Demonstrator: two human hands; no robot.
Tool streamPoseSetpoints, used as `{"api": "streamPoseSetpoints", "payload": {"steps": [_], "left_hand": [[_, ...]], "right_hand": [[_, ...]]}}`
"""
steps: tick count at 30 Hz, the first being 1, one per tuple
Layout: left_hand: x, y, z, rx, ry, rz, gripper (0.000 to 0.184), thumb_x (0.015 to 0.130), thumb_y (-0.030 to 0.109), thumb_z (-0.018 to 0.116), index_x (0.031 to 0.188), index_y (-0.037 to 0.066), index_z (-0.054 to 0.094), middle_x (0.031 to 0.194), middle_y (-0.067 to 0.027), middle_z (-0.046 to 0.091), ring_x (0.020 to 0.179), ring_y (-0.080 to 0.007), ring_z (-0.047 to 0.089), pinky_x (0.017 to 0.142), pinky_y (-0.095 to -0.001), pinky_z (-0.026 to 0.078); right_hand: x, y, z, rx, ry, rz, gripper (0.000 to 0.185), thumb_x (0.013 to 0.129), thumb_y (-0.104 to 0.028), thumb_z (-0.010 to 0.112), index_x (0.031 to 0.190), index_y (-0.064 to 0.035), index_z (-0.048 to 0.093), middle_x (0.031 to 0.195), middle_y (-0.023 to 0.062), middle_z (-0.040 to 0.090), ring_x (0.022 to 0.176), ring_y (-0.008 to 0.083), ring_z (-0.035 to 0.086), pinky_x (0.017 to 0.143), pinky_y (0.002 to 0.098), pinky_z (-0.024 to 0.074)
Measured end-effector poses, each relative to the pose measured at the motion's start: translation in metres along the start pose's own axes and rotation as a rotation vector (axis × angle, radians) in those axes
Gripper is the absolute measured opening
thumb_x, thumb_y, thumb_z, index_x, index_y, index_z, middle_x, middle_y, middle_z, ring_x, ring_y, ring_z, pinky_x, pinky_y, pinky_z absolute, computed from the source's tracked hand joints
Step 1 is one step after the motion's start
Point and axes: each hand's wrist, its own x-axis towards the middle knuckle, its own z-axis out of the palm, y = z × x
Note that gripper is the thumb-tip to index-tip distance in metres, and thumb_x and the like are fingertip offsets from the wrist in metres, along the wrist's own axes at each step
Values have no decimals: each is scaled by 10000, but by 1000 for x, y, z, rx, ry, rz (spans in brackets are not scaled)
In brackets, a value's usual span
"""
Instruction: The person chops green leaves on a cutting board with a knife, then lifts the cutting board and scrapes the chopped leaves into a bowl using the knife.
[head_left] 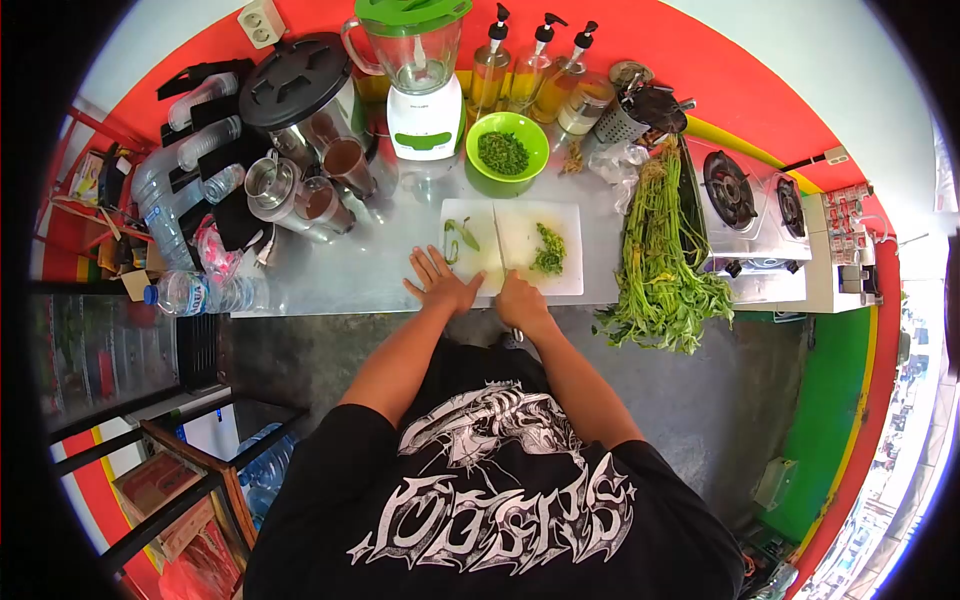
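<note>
A white cutting board (567,218) lies at the front edge of the metal counter. My right hand (523,303) is closed around the handle of a knife (497,238), whose blade points away from me across the middle of the board. Fingers spread, my left hand (447,287) rests flat by the board's front left corner, its thumb over the board's edge. A few green leaves (470,238) lie left of the blade, and chopped greens (548,252) form a small pile to its right. Behind the board, a green bowl (507,184) holds more finely chopped greens (503,153).
At right, a large bunch of leafy stems (660,240) overhangs the counter edge beside a gas stove (745,225). A blender (424,115) and pump bottles (490,75) stand at the back. Left are brown-filled jugs (348,168) and a water bottle (190,293).
</note>
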Motion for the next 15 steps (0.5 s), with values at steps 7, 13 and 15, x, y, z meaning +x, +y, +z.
{"api": "streamPoseSetpoints", "payload": {"steps": [7,13,15], "left_hand": [[-3,-1,-2,-15,9,17,1260,814,792,488,1539,-13,-156,1606,-220,-249,1486,-342,-255,1139,-662,-52],[-1,-1,1,0,14,13,1266,811,789,496,1537,-13,-162,1604,-231,-243,1484,-347,-259,1136,-664,-62],[-1,-2,2,-13,12,19,1267,808,791,498,1538,-10,-160,1603,-231,-244,1484,-347,-259,1136,-665,-63]], "right_hand": [[-7,2,13,-34,67,-25,369,899,-203,562,1138,58,457,1005,320,665,987,478,662,858,523,535],[-9,-6,9,-22,20,-8,348,902,-185,559,1132,55,457,1013,321,667,973,486,663,871,523,532],[-10,-5,15,-23,32,-21,352,902,-191,560,1133,55,458,1019,326,664,977,485,662,871,524,531]]}}
